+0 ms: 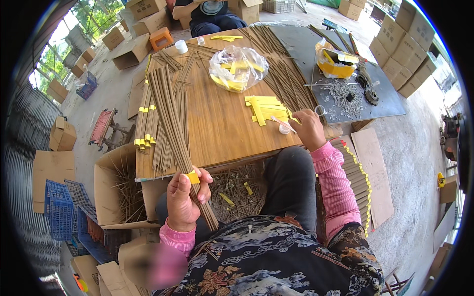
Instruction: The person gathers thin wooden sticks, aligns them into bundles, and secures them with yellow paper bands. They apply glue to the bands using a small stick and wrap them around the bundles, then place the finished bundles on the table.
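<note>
My left hand is closed around a long bundle of brown incense sticks, held at a slant over the table's near left edge. A yellow paper band lies across the bundle under my thumb. At the table's near right edge, my right hand pinches a thin pale stick-like applicator. It passes over a small round white pot; whether its tip touches the contents cannot be seen. Beside the pot lie several yellow paper strips, loosely stacked.
Banded incense bundles and loose sticks line the wooden table's left. A clear plastic bag with yellow strips sits mid-table. A yellow box stands on the grey board. A cardboard box is left; another person sits across.
</note>
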Demonstrator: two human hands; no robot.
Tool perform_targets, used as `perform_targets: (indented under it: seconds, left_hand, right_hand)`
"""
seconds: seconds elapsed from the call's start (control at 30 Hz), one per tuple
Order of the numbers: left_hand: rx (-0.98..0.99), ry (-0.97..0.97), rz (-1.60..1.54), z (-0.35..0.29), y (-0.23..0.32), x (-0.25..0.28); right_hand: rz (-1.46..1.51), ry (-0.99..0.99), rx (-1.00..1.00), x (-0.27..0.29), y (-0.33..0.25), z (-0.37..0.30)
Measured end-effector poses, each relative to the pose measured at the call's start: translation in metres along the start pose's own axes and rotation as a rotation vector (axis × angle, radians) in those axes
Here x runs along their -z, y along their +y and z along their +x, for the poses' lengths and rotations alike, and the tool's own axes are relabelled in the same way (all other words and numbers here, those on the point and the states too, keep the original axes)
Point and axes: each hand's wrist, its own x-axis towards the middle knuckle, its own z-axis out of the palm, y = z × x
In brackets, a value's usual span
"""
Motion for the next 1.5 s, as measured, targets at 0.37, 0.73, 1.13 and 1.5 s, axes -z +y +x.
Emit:
perform_targets:
  seconds: [0.37, 0.73, 1.13, 1.5]
  left_hand:
    - [0.094, 0.006, -0.053, 0.020, -0.020, -0.002]
    - [0.113, 0.034, -0.090, 0.030, -0.029, 0.003]
    - [0.140, 0.039, -0.160, 0.028, -0.032, 0.012]
    - [0.125, 0.038, -0.201, 0.027, -0.031, 0.012]
  right_hand:
    - [0.050, -0.183, -0.087, -0.024, 0.043, -0.013]
    - [0.044, -0.193, 0.055, 0.041, 0.001, -0.017]
    - [-0.185, -0.224, 0.149, 0.019, 0.007, -0.004]
    - [-0.137, -0.169, 0.117, 0.027, 0.005, -0.002]
